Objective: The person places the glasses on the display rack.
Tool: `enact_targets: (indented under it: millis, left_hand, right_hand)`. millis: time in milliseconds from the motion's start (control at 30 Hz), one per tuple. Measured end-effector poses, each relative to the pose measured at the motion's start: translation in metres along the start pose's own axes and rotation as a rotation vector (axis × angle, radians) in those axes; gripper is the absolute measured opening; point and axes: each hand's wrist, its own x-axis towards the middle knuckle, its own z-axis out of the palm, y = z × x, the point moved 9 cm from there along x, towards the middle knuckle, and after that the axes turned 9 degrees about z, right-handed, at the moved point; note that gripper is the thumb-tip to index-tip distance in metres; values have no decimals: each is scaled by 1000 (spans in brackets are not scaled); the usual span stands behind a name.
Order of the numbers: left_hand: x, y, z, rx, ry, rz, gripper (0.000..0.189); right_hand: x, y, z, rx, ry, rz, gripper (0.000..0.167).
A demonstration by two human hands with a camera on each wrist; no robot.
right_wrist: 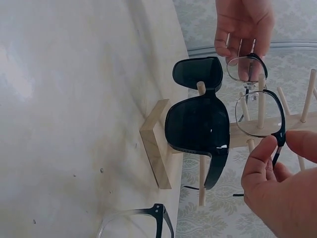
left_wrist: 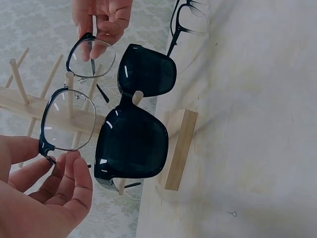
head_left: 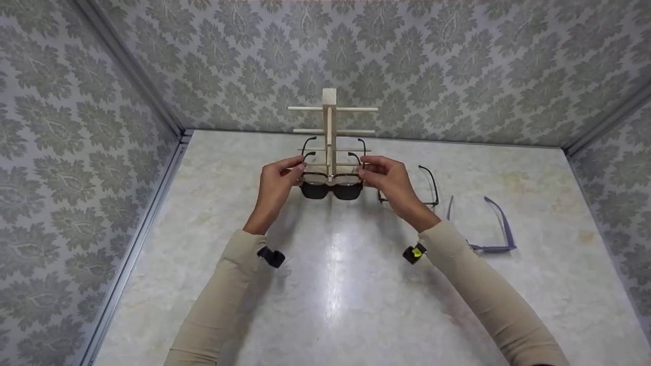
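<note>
Holding clear-lens glasses [left_wrist: 79, 131] with 2 hands, 1 per side, in front of the wooden stand [head_left: 329, 96]. Left hand [head_left: 279, 180]: thumb and fingers pinch the frame near its left hinge. Right hand [head_left: 391, 180]: same pinch at the opposite hinge. Glasses upright, lenses facing the wearer, just above the sunglasses [left_wrist: 131, 141]. A peg tip [left_wrist: 69, 77] shows at the bridge, between the 2 lenses; cannot tell whether the bridge rests on it.

Sunglasses: dark lenses, black frame, hung low on the stand, bridge at a second peg [left_wrist: 137, 96]; both hands apart from them. Stand: 1 upright post with crossbars to either side, wooden base [left_wrist: 181, 148] on the pale marbled table [head_left: 325, 315].

To the right of the stand, 2 more pairs lie on the table: black-framed glasses [head_left: 432, 203], partly hidden by the right hand, and farther out the purple glasses [head_left: 508, 236], temples extended. Beige sleeves [head_left: 229, 284] cover both forearms. Patterned wallpaper [head_left: 244, 56] behind.
</note>
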Motion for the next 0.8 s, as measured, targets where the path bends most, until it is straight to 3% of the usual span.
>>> enact_targets:
  millis: [233,433,633,800]
  left_hand:
    - [-3,3,-2,67,-35,35,40]
    - [-10,4,-17,160,-29,75,43]
    - [-19,-5,-33,164,-9,61,42]
    - [-32,-8,-37,185,-8,83,40]
  right_hand:
    - [-4,-3,-5,-67,12,-61,44]
    - [-11,0,-21,-123,51,-84,45]
    - [-19,7,-42,-118,95,-74,44]
    - [-27,14,-57,-157,116,-80,48]
